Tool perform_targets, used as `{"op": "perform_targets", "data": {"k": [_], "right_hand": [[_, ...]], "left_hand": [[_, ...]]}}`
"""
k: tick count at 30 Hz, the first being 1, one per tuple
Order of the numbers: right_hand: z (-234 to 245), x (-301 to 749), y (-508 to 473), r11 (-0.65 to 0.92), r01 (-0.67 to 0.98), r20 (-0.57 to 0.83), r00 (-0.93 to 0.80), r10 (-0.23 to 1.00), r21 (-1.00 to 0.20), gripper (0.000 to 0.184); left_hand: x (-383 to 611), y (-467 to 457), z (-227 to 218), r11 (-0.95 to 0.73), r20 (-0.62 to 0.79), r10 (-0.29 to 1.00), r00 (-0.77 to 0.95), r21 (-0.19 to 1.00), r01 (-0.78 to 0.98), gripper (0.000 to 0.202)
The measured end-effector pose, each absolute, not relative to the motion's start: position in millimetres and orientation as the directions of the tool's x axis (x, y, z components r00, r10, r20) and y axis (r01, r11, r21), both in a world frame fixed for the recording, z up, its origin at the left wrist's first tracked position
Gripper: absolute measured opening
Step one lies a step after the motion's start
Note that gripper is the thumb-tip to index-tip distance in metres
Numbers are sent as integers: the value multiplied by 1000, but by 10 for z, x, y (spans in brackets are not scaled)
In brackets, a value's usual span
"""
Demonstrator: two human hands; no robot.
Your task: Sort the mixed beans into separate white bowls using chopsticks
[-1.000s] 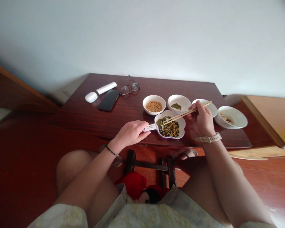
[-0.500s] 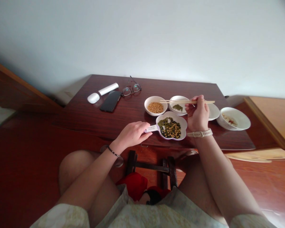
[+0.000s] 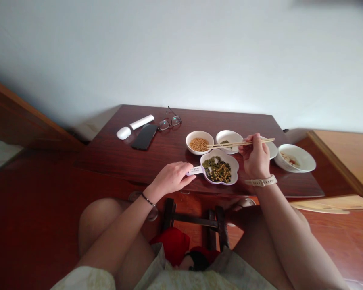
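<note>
My right hand [image 3: 255, 158] is closed around a pair of wooden chopsticks [image 3: 233, 143]. Their tips reach left to the edge of a small white bowl of yellow beans [image 3: 199, 142]. My left hand [image 3: 173, 177] pinches the short handle of a flower-shaped white dish [image 3: 219, 172] that holds mixed green and yellow beans, near the table's front edge. Behind that dish stands a white bowl with a few green beans [image 3: 229, 139], partly crossed by the chopsticks.
A white bowl with pale bits [image 3: 294, 158] sits at the right, and another white dish [image 3: 271, 149] is half hidden behind my hand. Glasses [image 3: 169, 121], a dark phone [image 3: 144, 136], a white mouse [image 3: 124, 132] and a white tube [image 3: 142, 122] lie at the dark wooden table's [image 3: 157, 153] back left.
The chopsticks rose out of the mixed dish and swung left toward the bowl of yellow beans. My left hand kept its hold on the handle. The view shifted slightly.
</note>
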State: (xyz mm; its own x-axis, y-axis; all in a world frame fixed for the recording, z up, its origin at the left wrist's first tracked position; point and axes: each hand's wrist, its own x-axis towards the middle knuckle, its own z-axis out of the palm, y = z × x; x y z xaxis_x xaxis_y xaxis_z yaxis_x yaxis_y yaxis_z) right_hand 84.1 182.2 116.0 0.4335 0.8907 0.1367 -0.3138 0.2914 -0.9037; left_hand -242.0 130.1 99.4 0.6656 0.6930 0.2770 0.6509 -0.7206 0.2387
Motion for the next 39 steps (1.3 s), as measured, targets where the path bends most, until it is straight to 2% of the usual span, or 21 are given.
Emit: {"op": "perform_targets", "data": {"k": [15, 22, 33, 36, 39], "right_hand": [[1160, 1126, 1347, 272, -248, 134, 459, 878, -930, 51], [1141, 1130, 1140, 212, -117, 155, 372, 915, -970, 54], [1102, 1313, 1050, 242, 6, 218, 458, 862, -970, 62], [1107, 1331, 1041, 257, -22, 221, 443, 869, -966, 62], [1098, 1280, 1034, 228, -68, 192, 339, 921, -971, 59]], "left_hand": [[-2399, 1322, 1012, -718, 255, 695, 672, 206, 664, 19], [-2404, 1308, 1015, -702, 256, 712, 654, 223, 676, 20], [-2412, 1310, 975, -705, 287, 707, 646, 218, 675, 25], [-2412, 1309, 978, -709, 298, 702, 647, 215, 672, 24], [-2409, 1304, 991, -707, 292, 705, 646, 219, 672, 23]]}}
